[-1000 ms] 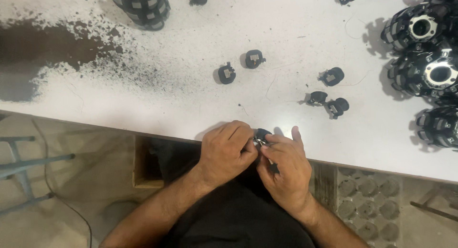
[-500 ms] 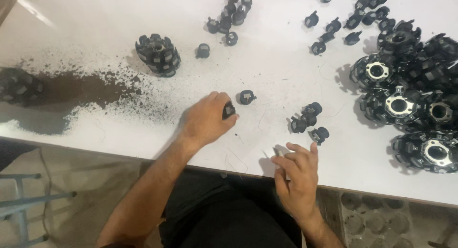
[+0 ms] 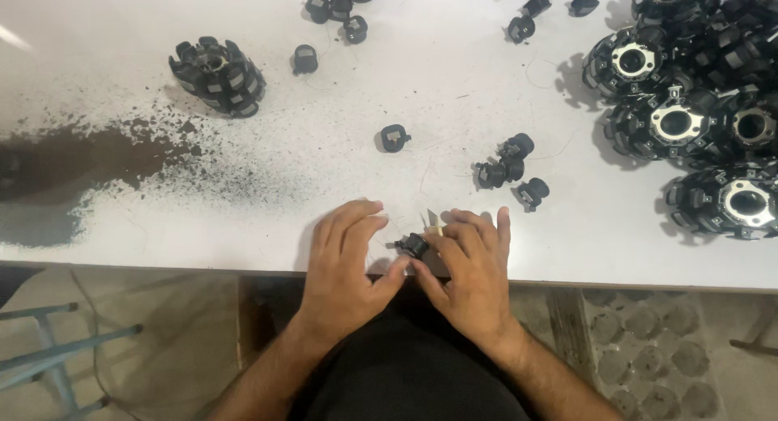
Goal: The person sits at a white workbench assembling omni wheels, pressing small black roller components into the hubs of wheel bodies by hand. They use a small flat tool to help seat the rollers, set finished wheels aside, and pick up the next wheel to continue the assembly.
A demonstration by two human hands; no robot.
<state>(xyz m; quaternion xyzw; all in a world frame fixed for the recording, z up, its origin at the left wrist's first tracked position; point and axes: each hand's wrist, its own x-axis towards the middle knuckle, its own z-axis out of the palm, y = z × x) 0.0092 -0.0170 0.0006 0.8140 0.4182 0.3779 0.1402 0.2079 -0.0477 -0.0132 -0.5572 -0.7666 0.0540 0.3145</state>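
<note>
Left hand and right hand both pinch one small black plastic clip at the counter's near edge; looks light, stiff, best gripped by its sides.

We see a workshop: a white tabletop with dark grit at its left edge and black ring-shaped machine parts heaped at its right corner.

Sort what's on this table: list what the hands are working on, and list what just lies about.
In hand: small black plastic part, pinched between left hand and right hand.

Lying about: loose black clips, single black clip, round black slotted cores, lone black core, dark powder spill.
</note>
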